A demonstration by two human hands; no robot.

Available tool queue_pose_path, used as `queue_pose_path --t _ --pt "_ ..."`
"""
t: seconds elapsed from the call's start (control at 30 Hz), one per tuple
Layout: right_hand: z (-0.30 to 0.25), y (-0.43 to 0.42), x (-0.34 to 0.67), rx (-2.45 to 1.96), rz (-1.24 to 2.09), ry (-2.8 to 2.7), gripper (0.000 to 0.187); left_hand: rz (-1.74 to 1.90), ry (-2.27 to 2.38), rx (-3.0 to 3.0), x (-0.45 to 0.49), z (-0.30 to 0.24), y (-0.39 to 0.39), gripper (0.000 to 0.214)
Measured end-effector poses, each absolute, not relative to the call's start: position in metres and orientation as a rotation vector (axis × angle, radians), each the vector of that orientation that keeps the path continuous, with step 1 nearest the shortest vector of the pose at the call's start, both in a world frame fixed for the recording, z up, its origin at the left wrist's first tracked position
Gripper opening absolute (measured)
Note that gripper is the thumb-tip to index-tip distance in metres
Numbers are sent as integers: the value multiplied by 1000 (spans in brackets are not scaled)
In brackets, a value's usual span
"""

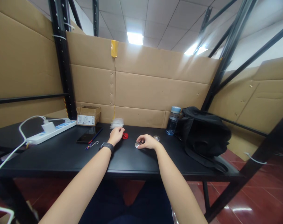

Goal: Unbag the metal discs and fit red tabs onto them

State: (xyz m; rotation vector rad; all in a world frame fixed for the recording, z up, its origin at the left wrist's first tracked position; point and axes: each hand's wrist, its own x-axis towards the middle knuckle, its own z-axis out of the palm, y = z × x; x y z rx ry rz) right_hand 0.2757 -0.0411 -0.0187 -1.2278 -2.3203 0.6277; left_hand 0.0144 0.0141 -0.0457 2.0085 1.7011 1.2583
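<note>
My left hand (116,135), with a dark band on its wrist, rests on the black table with its fingers bent and drawn together. Its fingertips meet a small bundle of red cord (125,136). To the right, my right hand (147,142) curls its thumb and fingers over a small, shiny, round metal piece (136,145) on the tabletop. The fingers partly cover that piece. A second shiny round piece (156,137) lies just behind my right hand. Behind my left hand sits a clear plastic bag or wrap (117,123).
On the left are a white power strip (55,130) with a cable, a small cardboard box (88,115), a dark phone (89,135) and a keyring (92,145). A water bottle (173,121) and black backpack (204,132) stand right. Cardboard walls (160,90) enclose the table.
</note>
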Motion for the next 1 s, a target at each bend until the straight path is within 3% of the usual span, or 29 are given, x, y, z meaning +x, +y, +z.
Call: queue_pose_path --t 0.7,1.0 --pt "-24 -38 273 -1254 385 -2308 44 1300 1685 1909 15 -36 4 32" --pt "-19 -40 284 -1261 657 -2312 51 1314 1647 1919 15 -36 2 32"
